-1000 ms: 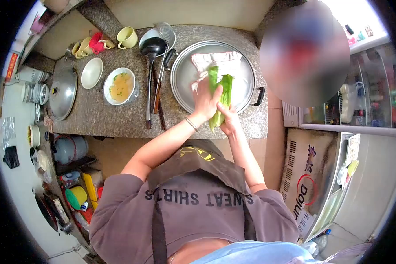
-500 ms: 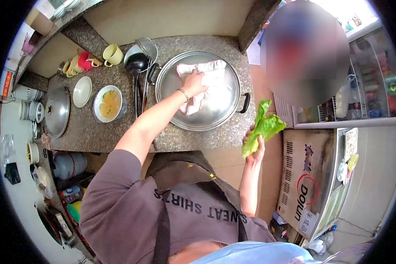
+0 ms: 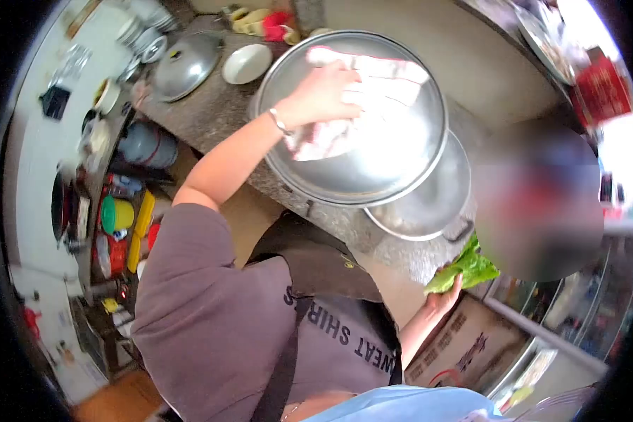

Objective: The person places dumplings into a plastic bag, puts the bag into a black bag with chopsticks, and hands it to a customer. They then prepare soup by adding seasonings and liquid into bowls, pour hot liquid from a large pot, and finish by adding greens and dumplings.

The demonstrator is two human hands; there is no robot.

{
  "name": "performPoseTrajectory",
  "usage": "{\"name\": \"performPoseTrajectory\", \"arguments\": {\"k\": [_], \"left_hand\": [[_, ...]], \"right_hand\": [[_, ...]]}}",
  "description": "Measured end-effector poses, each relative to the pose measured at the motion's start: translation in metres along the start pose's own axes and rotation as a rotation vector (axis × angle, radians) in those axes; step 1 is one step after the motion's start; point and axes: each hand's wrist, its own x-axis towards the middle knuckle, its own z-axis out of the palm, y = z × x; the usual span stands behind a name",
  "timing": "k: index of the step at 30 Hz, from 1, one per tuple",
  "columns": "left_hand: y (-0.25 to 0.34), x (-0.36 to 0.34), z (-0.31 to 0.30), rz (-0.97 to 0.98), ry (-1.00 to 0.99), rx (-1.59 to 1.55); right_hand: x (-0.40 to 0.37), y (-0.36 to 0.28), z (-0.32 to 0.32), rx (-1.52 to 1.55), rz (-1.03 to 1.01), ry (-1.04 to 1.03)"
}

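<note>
My left hand (image 3: 323,95) grips a white and pink cloth (image 3: 401,74) at the middle of a large round metal lid (image 3: 380,172). The lid is lifted and shifted left of a wide pot (image 3: 439,186), whose right part shows uncovered, with a hazy inside. A handle sticks out at the pot's lower right. Beside that handle, my right hand (image 3: 443,301) is closed on green leaves of lettuce (image 3: 475,269).
A white bowl (image 3: 247,65) and another domed lid (image 3: 187,67) sit on the stone counter (image 3: 221,105). Yellow cups (image 3: 250,21) line the back. A blurred person (image 3: 541,204) stands at the right. Below are a gas cylinder (image 3: 148,144) and a brown box (image 3: 468,344).
The lid has come up off the pot and over to the left with my left hand and the cloth. My right hand has brought the lettuce close to the pot's handle. The view has turned.
</note>
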Motion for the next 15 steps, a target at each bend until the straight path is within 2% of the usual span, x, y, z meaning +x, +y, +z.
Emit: {"name": "performPoseTrajectory", "arguments": {"k": [3, 4, 6, 7, 9, 10, 11, 15], "left_hand": [[-0.07, -0.053, -0.073, -0.219, 0.102, 0.093], [-0.084, -0.072, -0.093, -0.286, 0.157, 0.137], [-0.147, -0.111, -0.126, -0.39, 0.241, 0.232], [-0.176, -0.128, -0.14, -0.395, 0.259, 0.241], [-0.233, -0.155, -0.157, -0.617, 0.317, 0.311], [-0.264, -0.166, -0.159, -0.614, 0.332, 0.313], [-0.317, -0.175, -0.166, -0.689, 0.357, 0.331], [-0.486, -0.19, -0.171, -0.878, 0.426, 0.352]], "right_hand": [[-0.009, 0.002, 0.038, -0.076, 0.015, 0.05], [-0.009, -0.005, 0.033, -0.076, 0.056, 0.012], [-0.012, 0.0, 0.051, -0.158, 0.029, 0.118], [-0.015, 0.003, 0.06, -0.187, 0.016, 0.135], [-0.019, 0.011, 0.077, -0.318, -0.031, 0.212], [-0.023, 0.016, 0.086, -0.367, -0.066, 0.229], [-0.029, 0.032, 0.113, -0.428, -0.097, 0.256], [-0.038, 0.078, 0.144, -0.406, -0.071, 0.273]]}}
